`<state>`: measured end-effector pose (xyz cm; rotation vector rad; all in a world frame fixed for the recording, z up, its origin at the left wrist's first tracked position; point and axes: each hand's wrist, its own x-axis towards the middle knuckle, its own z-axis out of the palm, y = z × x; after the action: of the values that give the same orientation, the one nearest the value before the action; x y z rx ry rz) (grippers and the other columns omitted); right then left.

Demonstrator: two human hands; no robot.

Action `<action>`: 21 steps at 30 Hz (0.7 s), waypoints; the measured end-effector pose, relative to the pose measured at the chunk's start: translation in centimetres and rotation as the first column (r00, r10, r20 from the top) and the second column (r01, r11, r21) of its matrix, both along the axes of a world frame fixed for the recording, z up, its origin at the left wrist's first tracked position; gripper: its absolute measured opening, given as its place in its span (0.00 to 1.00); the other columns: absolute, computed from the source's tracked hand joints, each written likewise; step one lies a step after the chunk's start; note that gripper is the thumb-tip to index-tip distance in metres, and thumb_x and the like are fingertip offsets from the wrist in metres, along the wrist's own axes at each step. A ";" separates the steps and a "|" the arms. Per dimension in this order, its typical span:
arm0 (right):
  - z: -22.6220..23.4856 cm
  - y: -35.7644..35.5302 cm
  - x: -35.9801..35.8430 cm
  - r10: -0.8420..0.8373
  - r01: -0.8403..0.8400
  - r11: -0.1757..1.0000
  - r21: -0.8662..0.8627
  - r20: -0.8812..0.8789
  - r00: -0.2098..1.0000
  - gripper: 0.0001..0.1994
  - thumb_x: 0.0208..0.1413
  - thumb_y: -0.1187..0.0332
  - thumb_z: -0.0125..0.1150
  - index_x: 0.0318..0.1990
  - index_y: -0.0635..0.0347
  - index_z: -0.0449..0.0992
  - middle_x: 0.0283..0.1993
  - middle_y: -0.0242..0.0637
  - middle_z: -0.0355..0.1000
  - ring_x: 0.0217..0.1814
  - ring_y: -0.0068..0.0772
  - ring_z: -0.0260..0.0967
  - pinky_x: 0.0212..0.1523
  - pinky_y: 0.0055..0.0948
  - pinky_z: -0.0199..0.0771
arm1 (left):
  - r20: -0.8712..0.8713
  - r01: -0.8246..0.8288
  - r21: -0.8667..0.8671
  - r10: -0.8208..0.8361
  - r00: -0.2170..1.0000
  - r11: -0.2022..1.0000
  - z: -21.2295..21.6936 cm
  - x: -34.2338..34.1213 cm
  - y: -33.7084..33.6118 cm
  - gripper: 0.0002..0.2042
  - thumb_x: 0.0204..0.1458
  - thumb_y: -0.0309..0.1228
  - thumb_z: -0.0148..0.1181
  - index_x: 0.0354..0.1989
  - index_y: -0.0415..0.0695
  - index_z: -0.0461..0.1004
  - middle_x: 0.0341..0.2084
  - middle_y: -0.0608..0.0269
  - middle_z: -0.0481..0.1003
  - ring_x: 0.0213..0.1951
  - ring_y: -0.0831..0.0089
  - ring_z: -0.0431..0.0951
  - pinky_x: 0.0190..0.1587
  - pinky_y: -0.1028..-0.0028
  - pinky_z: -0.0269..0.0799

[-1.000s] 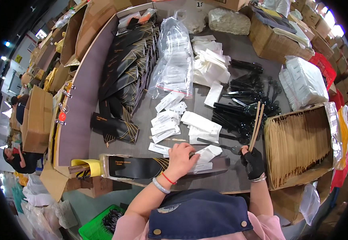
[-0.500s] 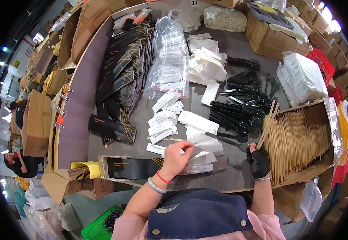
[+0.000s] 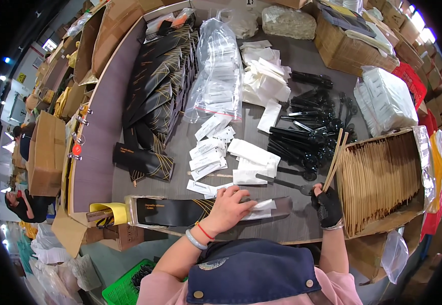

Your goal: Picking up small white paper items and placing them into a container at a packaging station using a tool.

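My left hand point(image 3: 228, 207) lies palm down over a long black sleeve point(image 3: 170, 212), fingers spread. Its fingertips touch a white packet point(image 3: 263, 206) at the sleeve's clear right end. My right hand point(image 3: 326, 207), in a black fingerless glove, is closed on a pair of wooden chopsticks point(image 3: 336, 158) standing upright. A black plastic spoon point(image 3: 286, 183) reaches left from the same fingertips. Just beyond my left hand are white paper napkins point(image 3: 251, 176) and small white packets point(image 3: 208, 160). Black plastic spoons point(image 3: 302, 147) are heaped beyond the right hand.
An open carton point(image 3: 424, 168) full of wooden chopsticks stands at the right. Overlapping black sleeves point(image 3: 152, 86) fill the left side beside a clear bag of packets point(image 3: 218, 66). A wrapped white stack point(image 3: 386, 99) and a cardboard box point(image 3: 350, 51) stand at the far right.
My left hand has come down onto the black sleeve, its fingers spreading. The translucent white sheet by its fingers no longer shows there. My right hand's spoon has dipped slightly nearer.
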<state>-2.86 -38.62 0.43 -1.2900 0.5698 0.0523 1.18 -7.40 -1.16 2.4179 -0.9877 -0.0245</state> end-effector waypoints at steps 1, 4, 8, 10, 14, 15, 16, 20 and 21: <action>-0.2 -0.1 -0.1 -0.001 0.001 1.000 -0.001 -0.001 1.000 0.08 0.58 0.68 0.61 0.41 0.62 0.77 0.24 0.25 0.66 0.21 0.17 0.58 0.22 0.19 0.54 | 0.051 -0.026 0.003 0.025 0.998 1.000 0.5 0.1 -0.2 0.22 0.40 0.34 0.70 0.49 0.54 0.76 0.45 0.69 0.72 0.50 0.63 0.69 0.52 0.61 0.61; -0.8 -0.5 -0.3 0.092 -0.093 0.996 -0.018 -0.032 0.995 0.07 0.59 0.68 0.60 0.41 0.59 0.75 0.26 0.27 0.68 0.22 0.19 0.60 0.22 0.20 0.55 | 0.072 -0.086 -0.036 0.089 0.993 0.996 1.1 -0.5 -0.8 0.21 0.40 0.33 0.69 0.48 0.53 0.76 0.43 0.69 0.72 0.47 0.64 0.70 0.50 0.63 0.62; -1.1 -0.7 -0.4 0.068 -0.068 0.998 -0.014 0.005 0.998 0.07 0.58 0.67 0.61 0.40 0.60 0.75 0.26 0.27 0.68 0.22 0.18 0.60 0.22 0.20 0.56 | 0.012 -0.115 0.021 0.114 0.993 0.993 0.6 -1.7 -0.7 0.19 0.41 0.35 0.69 0.45 0.51 0.76 0.39 0.68 0.72 0.42 0.65 0.70 0.46 0.64 0.63; -1.2 -0.8 -0.3 0.073 -0.073 0.997 -0.012 0.011 0.997 0.07 0.58 0.67 0.61 0.40 0.60 0.76 0.26 0.27 0.68 0.22 0.18 0.60 0.22 0.20 0.56 | -0.001 -0.134 0.071 0.135 0.991 0.988 0.8 -1.7 -0.8 0.20 0.41 0.35 0.70 0.45 0.50 0.76 0.39 0.68 0.72 0.43 0.65 0.69 0.45 0.64 0.62; -1.4 -0.3 0.2 -0.003 0.004 1.000 0.017 -0.042 0.999 0.10 0.57 0.66 0.63 0.41 0.62 0.76 0.24 0.27 0.66 0.21 0.18 0.60 0.22 0.20 0.56 | -0.041 -0.258 -0.011 0.257 0.965 0.966 1.7 -0.7 -3.0 0.21 0.39 0.39 0.72 0.43 0.52 0.76 0.40 0.68 0.71 0.45 0.64 0.68 0.45 0.65 0.61; -1.5 -0.1 0.3 -0.031 0.033 0.999 0.025 -0.075 0.997 0.10 0.57 0.66 0.63 0.41 0.62 0.76 0.24 0.27 0.67 0.21 0.18 0.60 0.22 0.20 0.56 | -0.036 -0.241 -0.002 0.241 0.970 0.970 1.3 -0.5 -3.3 0.21 0.38 0.40 0.72 0.43 0.52 0.76 0.40 0.68 0.71 0.46 0.64 0.68 0.45 0.65 0.61; -1.6 -0.2 0.4 -0.033 0.034 0.999 0.024 -0.074 0.997 0.10 0.57 0.66 0.63 0.41 0.62 0.76 0.24 0.27 0.67 0.21 0.18 0.60 0.22 0.20 0.56 | -0.045 -0.160 0.031 0.161 0.986 0.987 0.7 -0.4 -3.3 0.21 0.38 0.38 0.72 0.44 0.53 0.76 0.40 0.68 0.72 0.45 0.65 0.69 0.46 0.65 0.60; -2.0 -0.7 0.1 0.006 -0.003 0.998 0.065 -0.036 0.999 0.10 0.57 0.65 0.63 0.42 0.61 0.76 0.24 0.26 0.67 0.21 0.18 0.60 0.22 0.20 0.56 | 0.014 -0.096 0.001 0.096 0.995 0.995 -0.7 0.3 -2.6 0.22 0.40 0.35 0.70 0.47 0.54 0.75 0.40 0.67 0.71 0.45 0.65 0.69 0.47 0.63 0.61; -2.1 -0.8 0.0 -0.008 0.010 0.998 0.055 -0.034 0.999 0.10 0.58 0.65 0.63 0.42 0.61 0.76 0.24 0.26 0.67 0.21 0.18 0.60 0.22 0.20 0.56 | 0.043 -0.064 -0.008 0.065 0.997 0.998 -0.6 0.6 -2.3 0.21 0.40 0.34 0.69 0.46 0.54 0.75 0.40 0.68 0.71 0.45 0.66 0.69 0.47 0.63 0.61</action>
<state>-2.85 -39.42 -1.66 -1.2346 0.5991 0.0820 1.81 -9.69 -1.77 2.4523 -0.9268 0.0546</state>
